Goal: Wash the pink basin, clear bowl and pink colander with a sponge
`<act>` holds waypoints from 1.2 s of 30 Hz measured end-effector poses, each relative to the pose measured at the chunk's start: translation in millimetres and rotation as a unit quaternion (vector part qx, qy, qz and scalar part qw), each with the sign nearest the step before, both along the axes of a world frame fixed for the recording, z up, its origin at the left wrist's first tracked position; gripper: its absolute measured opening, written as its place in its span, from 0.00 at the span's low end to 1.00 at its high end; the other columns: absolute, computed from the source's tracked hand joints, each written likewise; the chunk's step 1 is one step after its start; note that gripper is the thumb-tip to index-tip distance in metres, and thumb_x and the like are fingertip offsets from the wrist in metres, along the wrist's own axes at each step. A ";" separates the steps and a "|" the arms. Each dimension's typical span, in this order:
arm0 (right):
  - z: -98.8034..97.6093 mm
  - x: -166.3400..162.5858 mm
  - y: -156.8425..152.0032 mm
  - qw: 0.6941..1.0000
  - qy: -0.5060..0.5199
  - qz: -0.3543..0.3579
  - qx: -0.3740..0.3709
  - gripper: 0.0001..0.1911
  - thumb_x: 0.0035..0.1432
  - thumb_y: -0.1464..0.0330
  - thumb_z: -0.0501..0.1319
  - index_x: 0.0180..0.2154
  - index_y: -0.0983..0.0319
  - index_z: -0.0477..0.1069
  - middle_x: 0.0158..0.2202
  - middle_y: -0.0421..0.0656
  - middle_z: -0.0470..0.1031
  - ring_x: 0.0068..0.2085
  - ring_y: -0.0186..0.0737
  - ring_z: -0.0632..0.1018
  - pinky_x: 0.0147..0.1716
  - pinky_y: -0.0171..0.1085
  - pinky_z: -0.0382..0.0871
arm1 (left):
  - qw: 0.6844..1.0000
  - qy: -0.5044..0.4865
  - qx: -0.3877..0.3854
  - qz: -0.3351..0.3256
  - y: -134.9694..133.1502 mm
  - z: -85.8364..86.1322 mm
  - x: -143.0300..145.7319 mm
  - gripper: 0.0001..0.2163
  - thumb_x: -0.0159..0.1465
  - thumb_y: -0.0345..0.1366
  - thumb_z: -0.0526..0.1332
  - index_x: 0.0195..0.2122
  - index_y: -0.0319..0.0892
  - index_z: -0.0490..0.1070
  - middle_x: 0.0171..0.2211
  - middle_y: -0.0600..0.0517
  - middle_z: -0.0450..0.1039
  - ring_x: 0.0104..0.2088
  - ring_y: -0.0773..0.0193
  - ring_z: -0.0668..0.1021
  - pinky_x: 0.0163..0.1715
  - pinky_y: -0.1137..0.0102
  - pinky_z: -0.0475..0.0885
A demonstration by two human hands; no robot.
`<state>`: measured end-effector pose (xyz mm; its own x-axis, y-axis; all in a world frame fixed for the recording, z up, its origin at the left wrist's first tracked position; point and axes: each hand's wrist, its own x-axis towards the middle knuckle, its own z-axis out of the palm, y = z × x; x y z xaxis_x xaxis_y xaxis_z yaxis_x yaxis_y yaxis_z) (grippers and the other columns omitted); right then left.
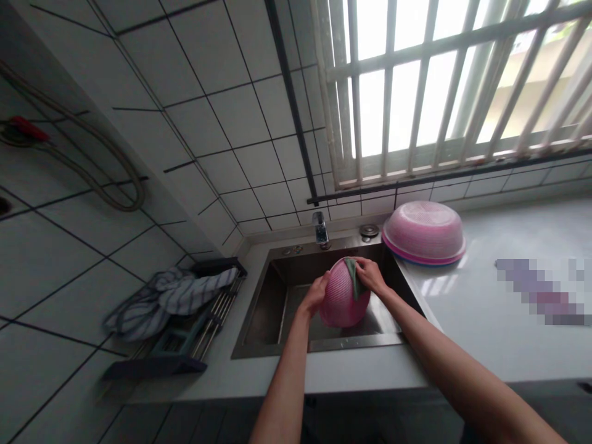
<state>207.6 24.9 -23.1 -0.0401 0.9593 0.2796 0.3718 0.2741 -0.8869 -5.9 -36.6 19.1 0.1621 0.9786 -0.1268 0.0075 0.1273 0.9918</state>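
A pink perforated plastic basket [340,299] is tilted on its side over the steel sink [263,314]. My left hand [316,295] grips its left rim, fingers partly hidden behind the wall. At the upper right of the basket, my right hand [369,275] is closed on a green cloth [355,280], which lies against the rim and hangs down over the basket's side. The faucet [320,228] stands behind the basket at the back of the sink.
Upside-down pink baskets [424,231] are stacked on the white counter [467,333] right of the sink. To the left, a dish rack [185,345] carries a striped cloth [171,299]. A barred window [416,92] is above, and a hose [97,191] hangs on the left wall.
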 end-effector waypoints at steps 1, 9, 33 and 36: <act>-1.3 0.3 0.2 1.000 0.005 0.009 0.013 0.18 0.66 0.66 0.57 0.50 0.58 0.83 0.54 0.46 0.83 0.56 0.49 0.82 0.62 0.48 0.71 | 1.000 -0.013 -0.011 -0.021 -1.8 0.3 -0.1 0.32 0.57 0.64 0.69 0.44 0.37 0.82 0.37 0.46 0.82 0.34 0.60 0.76 0.36 0.69 0.69; 7.9 -29.4 -26.8 0.982 -0.047 0.154 0.104 0.20 0.64 0.69 0.61 0.55 0.57 0.81 0.61 0.48 0.78 0.62 0.49 0.78 0.65 0.51 0.69 | 0.979 -0.149 -0.127 -0.058 2.7 -0.5 -14.2 0.22 0.55 0.50 0.74 0.45 0.41 0.82 0.38 0.44 0.82 0.34 0.59 0.80 0.36 0.69 0.71; 4.1 -48.8 -38.6 0.972 -0.104 0.128 0.165 0.22 0.67 0.66 0.61 0.60 0.53 0.77 0.68 0.48 0.69 0.69 0.54 0.68 0.70 0.59 0.58 | 0.985 0.005 -0.020 0.170 14.6 -3.9 -22.9 0.31 0.49 0.67 0.68 0.29 0.39 0.80 0.28 0.48 0.79 0.33 0.58 0.78 0.36 0.66 0.68; 10.4 -66.8 -53.0 0.939 -0.171 0.198 0.223 0.27 0.62 0.66 0.68 0.62 0.50 0.75 0.71 0.48 0.65 0.72 0.57 0.63 0.72 0.64 0.51 | 0.985 0.015 -0.034 0.168 14.8 -4.3 -24.7 0.36 0.48 0.73 0.65 0.29 0.38 0.80 0.27 0.47 0.79 0.32 0.57 0.78 0.35 0.66 0.68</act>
<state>140.8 -28.1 -12.7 -0.5307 0.6401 0.5556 0.4046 0.7673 -0.4975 -30.6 -21.9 14.7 -0.1751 0.9655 -0.1929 -0.0165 0.1930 0.9811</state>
